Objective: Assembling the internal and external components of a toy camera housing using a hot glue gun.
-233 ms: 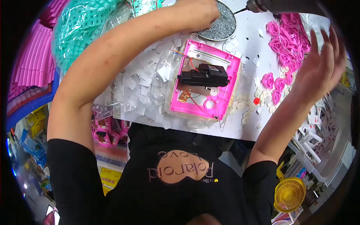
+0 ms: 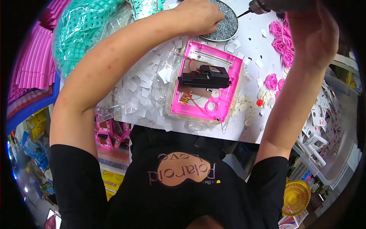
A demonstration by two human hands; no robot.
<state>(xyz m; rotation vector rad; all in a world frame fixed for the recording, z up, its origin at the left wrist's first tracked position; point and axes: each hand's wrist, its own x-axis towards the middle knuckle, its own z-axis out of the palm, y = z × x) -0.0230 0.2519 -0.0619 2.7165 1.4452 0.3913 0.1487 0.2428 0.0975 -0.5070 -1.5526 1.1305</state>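
My left hand (image 2: 200, 17) is closed at the edge of a round tin (image 2: 237, 32) full of small grey screws (image 2: 225, 28). Its fingertips point down over the screws; what they pinch, if anything, is hidden. At the upper right my right hand (image 2: 318, 42) is around the dark body of an electric screwdriver (image 2: 260, 6), its fingers partly in shadow. The screwdriver's thin bit points left toward the tin. Between my arms lies an open pink plastic casing (image 2: 225, 107), with a black mechanism (image 2: 206, 78), coloured wires and a copper-coloured piece inside.
Pink molded parts (image 2: 283, 42), whitish discs (image 2: 244, 107) and one red disc (image 2: 259, 103) lie right of the casing. White paper squares and clear plastic are on its left. A bag of green parts (image 2: 85, 32) stands far left; a bin of white parts (image 2: 324, 114) is at right.
My right hand has moved up and left from spread fingers beside the pink parts to the screwdriver's body. My left hand stays at the tin, turned slightly.
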